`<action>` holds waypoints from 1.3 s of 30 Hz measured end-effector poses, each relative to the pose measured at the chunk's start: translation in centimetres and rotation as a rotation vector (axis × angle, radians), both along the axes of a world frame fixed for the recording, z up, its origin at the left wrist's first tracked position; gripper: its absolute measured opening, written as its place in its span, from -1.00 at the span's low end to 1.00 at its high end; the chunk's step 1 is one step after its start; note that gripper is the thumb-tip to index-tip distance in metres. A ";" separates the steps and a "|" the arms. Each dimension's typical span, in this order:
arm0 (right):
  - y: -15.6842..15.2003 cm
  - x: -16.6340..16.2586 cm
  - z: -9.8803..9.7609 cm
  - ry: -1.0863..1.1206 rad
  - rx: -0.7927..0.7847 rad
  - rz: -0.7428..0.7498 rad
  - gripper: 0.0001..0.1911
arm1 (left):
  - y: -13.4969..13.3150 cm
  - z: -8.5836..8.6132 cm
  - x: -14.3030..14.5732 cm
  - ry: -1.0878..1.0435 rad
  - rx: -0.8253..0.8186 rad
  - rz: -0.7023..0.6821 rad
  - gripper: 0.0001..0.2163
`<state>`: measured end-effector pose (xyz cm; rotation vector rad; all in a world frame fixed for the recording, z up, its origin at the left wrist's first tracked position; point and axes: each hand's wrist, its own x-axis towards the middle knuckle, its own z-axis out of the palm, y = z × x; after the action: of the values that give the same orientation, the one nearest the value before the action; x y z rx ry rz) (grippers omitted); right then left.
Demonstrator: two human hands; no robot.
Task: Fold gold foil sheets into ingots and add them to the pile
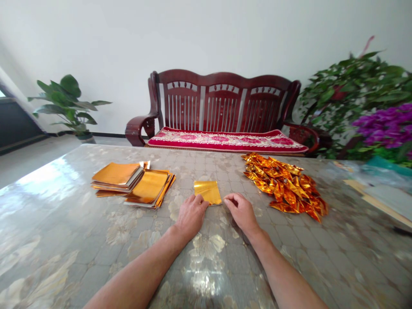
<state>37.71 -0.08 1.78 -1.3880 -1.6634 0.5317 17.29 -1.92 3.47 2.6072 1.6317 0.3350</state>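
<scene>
A single square sheet of gold foil paper (207,191) lies on the table straight ahead of me. My left hand (192,215) is at its lower left corner, with the fingers bent and pressed together on the near edge. Just off the lower right corner is my right hand (240,210), its thumb and fingers curled into a pinch with nothing visible between them. To the left are stacks of the same foil sheets (116,174). On the right, a heap of folded shiny gold foil pieces (286,184) spreads over the tabletop.
The table has a patterned, glossy cover (128,253). Plastic bags and flat boards (386,197) lie at its right edge. Beyond it stand a dark red wooden bench (222,103), a potted plant (71,103) at left, and leafy plants with purple flowers (386,124) at right.
</scene>
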 end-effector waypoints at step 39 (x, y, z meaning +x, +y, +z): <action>1.3 0.9 -1.5 0.413 -0.185 -0.037 -0.59 | -0.4 -0.4 0.3 0.035 0.047 -0.060 -0.70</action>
<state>38.57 1.23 0.28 -1.3275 -1.2782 0.9025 17.64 -2.33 3.02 2.7052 1.5711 0.3309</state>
